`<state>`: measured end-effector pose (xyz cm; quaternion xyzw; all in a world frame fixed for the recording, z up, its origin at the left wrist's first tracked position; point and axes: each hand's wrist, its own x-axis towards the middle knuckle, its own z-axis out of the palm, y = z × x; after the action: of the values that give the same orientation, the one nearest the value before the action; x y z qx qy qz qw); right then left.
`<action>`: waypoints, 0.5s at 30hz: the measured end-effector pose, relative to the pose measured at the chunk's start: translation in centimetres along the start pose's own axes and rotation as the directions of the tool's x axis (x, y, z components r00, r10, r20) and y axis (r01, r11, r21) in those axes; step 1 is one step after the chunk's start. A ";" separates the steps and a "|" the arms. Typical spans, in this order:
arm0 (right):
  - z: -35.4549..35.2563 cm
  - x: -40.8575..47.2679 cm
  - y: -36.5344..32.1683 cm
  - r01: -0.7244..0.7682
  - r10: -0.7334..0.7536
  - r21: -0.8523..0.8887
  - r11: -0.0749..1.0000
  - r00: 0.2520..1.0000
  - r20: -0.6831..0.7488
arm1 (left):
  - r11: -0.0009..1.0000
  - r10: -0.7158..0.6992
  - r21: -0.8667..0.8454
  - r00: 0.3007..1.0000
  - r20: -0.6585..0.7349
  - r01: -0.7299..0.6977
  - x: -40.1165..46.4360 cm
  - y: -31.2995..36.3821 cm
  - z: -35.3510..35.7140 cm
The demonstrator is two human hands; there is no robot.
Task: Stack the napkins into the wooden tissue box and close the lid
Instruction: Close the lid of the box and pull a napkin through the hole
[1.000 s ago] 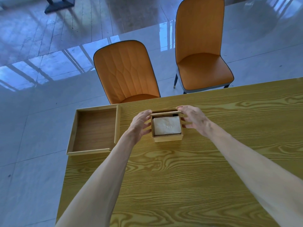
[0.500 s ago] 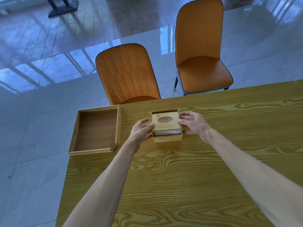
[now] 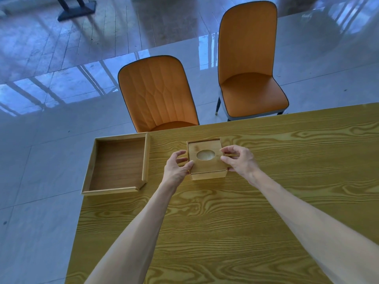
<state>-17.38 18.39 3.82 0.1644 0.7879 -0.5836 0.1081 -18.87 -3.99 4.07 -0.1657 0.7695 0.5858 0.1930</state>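
A small wooden tissue box (image 3: 209, 174) stands on the yellow wood-grain table (image 3: 225, 222). Its lid (image 3: 207, 165), with an oval hole (image 3: 205, 155), lies flat across the top and covers the inside; pale napkin shows only through the hole. My left hand (image 3: 178, 168) is at the box's left side, thumb tip against the lid's edge, fingers spread. On the right side my right hand (image 3: 238, 158) has its fingertips touching the lid's right edge. Neither hand lifts anything.
A shallow wooden tray (image 3: 117, 167) with nothing in it sits at the table's far left corner, partly over the edge. Two orange chairs (image 3: 158, 95) (image 3: 250, 64) stand beyond the far edge on a glossy tiled floor.
A second ago the box was open with white napkins showing. The lid then came down over them and now lies flat and level; both hands have loosened at its sides.
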 end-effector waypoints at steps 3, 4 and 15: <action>0.2 0.1 0.2 0.030 -0.031 -0.059 0.998 0.999 -0.013 | 0.998 0.023 0.052 1.000 -0.020 -0.022 0.0 0.2 0.2; 0.3 0.2 0.2 0.041 -0.043 -0.084 0.996 0.999 -0.016 | 0.997 0.030 0.067 0.999 -0.025 -0.029 0.0 0.2 0.2; 1.4 0.1 -2.0 0.339 -0.424 -0.706 0.622 0.904 0.061 | 0.994 -0.036 0.106 0.999 -0.020 0.038 0.0 0.6 0.8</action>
<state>-18.33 16.50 5.14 -0.0279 0.9705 -0.2395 -0.0082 -19.05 -3.04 4.35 -0.1744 0.7982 0.5388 0.2054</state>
